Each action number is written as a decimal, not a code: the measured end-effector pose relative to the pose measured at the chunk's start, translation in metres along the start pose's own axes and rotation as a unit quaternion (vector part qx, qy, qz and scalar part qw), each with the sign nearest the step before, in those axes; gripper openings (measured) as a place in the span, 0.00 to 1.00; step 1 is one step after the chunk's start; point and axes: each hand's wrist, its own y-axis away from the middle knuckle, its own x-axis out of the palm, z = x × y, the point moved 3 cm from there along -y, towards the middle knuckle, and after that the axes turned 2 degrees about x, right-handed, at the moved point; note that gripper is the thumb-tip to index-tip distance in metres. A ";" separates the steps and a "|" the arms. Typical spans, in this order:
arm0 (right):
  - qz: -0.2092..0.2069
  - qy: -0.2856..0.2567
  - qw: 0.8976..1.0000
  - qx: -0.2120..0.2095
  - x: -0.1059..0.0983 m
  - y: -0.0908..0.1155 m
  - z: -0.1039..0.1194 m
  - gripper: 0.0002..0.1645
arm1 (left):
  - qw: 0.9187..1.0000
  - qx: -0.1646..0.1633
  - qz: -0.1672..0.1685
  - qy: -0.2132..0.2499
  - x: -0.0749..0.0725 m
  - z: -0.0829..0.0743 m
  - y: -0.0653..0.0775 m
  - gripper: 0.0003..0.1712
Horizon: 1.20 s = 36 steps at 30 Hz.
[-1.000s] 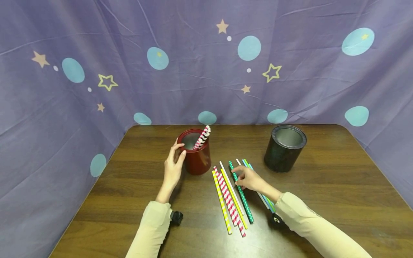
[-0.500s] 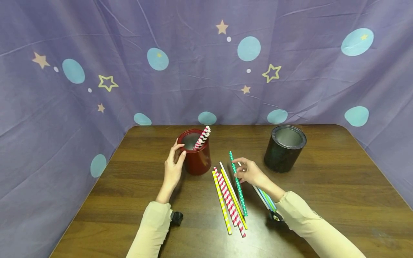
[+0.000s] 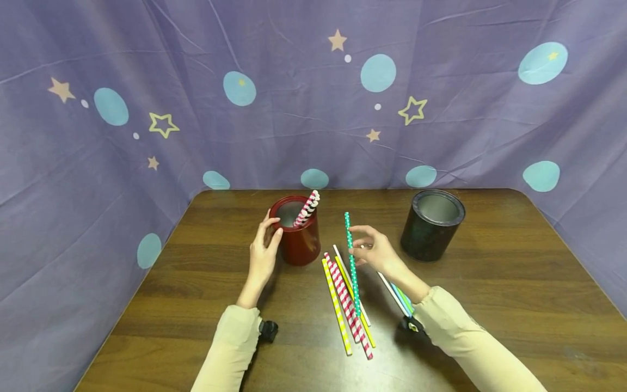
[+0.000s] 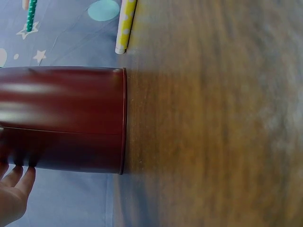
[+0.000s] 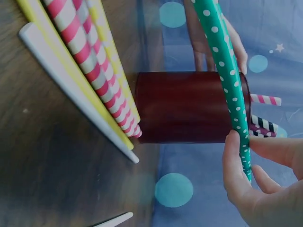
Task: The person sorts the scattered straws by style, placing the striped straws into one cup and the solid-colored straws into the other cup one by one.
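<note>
My right hand (image 3: pixel 378 252) pinches a green straw with white dots (image 5: pixel 226 71) between thumb and fingers, lifted over the other straws. My left hand (image 3: pixel 264 251) rests on the left side of a dark red can (image 3: pixel 300 245), fingertips at its rim. Several striped straws (image 3: pixel 307 209), pink-and-white and black-and-white, lean inside that can against its right side. On the table lie pink-and-white striped straws (image 3: pixel 346 301), a yellow-and-white straw (image 3: pixel 337 307), a plain yellow straw (image 3: pixel 366 325) and a white straw (image 3: pixel 338 252).
A black can (image 3: pixel 427 234) stands at the back right of the wooden table (image 3: pixel 514 283). Beneath my right forearm lie blue, green and white straws (image 3: pixel 399 296), partly hidden. A purple curtain (image 3: pixel 294 147) hangs behind the table.
My right hand has lifted the green dotted straw off the table and carried it up and a little left, toward the red can. The left hand has stayed at the can.
</note>
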 end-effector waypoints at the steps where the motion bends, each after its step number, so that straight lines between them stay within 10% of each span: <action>1: -0.004 -0.004 1.000 -0.003 0.001 0.000 0.002 0.28 | 1.000 0.000 0.000 0.000 0.000 0.000 0.000 0.17; 36: -0.062 -0.126 0.988 -0.069 0.013 0.001 0.049 0.30 | 1.000 -0.003 -0.002 -0.004 0.000 -0.002 0.000 0.18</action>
